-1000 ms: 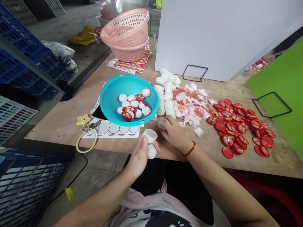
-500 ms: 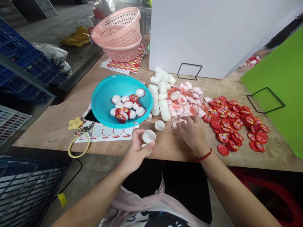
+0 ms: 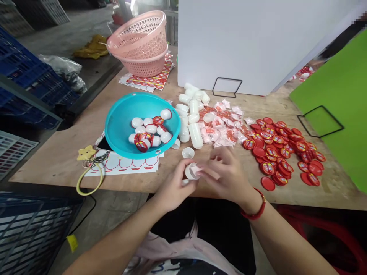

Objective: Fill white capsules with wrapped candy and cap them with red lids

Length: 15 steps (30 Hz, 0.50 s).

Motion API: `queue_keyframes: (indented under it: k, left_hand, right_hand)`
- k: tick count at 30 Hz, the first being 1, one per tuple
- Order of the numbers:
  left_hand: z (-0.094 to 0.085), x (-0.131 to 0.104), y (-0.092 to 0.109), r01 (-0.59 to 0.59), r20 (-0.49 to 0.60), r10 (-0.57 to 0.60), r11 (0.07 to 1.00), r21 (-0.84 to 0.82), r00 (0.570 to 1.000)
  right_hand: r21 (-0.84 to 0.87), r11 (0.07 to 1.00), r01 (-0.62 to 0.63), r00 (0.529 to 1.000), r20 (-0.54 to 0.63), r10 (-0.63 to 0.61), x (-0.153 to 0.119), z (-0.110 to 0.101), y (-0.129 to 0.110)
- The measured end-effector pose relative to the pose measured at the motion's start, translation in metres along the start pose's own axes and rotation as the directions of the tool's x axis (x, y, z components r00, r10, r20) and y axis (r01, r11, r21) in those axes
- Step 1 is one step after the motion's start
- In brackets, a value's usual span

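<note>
My left hand (image 3: 173, 189) is closed round a small white plastic cup (image 3: 188, 172), its mouth tilted up. Part of a second white piece shows beneath that cup. My right hand (image 3: 226, 177) pinches a small pale packet (image 3: 195, 170) at the cup's mouth, partly inside it. Just beyond my fingers another white cup (image 3: 188, 153) stands on the table. Behind my right hand lies a heap of small clear and pink packets (image 3: 220, 126). Red round lids (image 3: 268, 168) with printed tops are spread to the right. Stacked white cups (image 3: 195, 135) lie left of the packets.
A turquoise basin (image 3: 114, 141) holds several white cups with red lids. Pink baskets (image 3: 146, 65) are stacked behind it. A yellow key ring strap (image 3: 99, 183) hangs over the table's front edge. White (image 3: 223, 42) and green (image 3: 338, 88) panels stand at the back and right.
My right hand has come from the packet heap to the cup, now with a packet in its fingers. My left hand has moved slightly right with the cup. The view has shifted a little.
</note>
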<state>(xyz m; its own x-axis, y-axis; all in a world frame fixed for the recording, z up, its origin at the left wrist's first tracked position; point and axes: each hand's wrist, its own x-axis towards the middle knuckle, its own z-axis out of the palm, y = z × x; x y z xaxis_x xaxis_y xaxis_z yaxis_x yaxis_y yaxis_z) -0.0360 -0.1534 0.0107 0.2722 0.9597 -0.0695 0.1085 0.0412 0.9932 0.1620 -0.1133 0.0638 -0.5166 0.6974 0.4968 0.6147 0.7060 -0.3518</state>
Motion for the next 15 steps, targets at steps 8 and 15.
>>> queue_keyframes:
  k: [8, 15]
  left_hand:
    - [0.005, 0.001, -0.001, -0.033, 0.089, 0.026, 0.996, 0.080, 0.996]
    - [0.007, 0.005, -0.011, 0.019, 0.055, -0.008, 0.980, -0.198, 0.998]
  right_hand:
    - [-0.341, 0.934, 0.108, 0.954, 0.300, -0.001, 0.010, 0.000, -0.034]
    - [0.011, 0.995, -0.097, 0.995, 0.016, 0.097, 0.025, -0.009, 0.035]
